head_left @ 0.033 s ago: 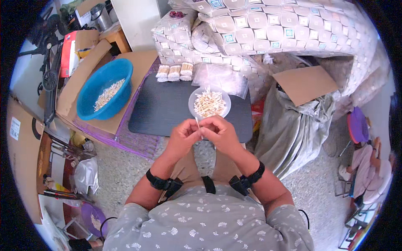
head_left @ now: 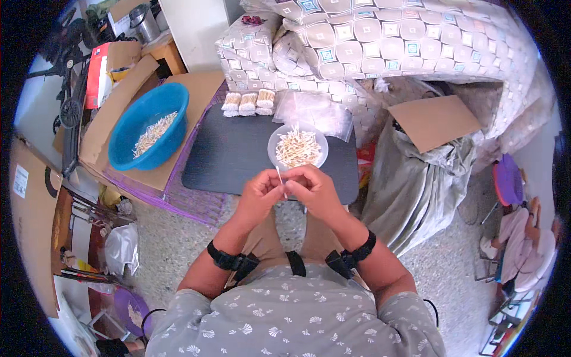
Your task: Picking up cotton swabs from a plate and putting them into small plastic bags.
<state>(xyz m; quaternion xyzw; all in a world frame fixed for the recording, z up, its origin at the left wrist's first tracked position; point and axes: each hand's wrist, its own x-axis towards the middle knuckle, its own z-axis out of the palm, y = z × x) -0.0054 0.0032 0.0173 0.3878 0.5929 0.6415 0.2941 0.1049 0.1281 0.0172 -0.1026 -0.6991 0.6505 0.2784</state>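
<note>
L hand (head_left: 262,191) and R hand (head_left: 310,188) are both grasping, w/ bent thumbs and fingertips, one thin cotton swab (head_left: 278,173), which stands slightly tilted btwn them, in front of the near edge of the black table (head_left: 232,157), a bit R of its middle. Just beyond the hands, toward the R edge of the table, is a white bowl (head_left: 323,156) w/ many loose swabs (head_left: 297,146); tied swab bundles (head_left: 248,103) lie along the far edge, and clear plastic bags (head_left: 324,118) cover the far R corner. Outside the L edge, a blue basin (head_left: 122,146), also w/ swabs, rests tilted on cardboard (head_left: 205,86).
</note>
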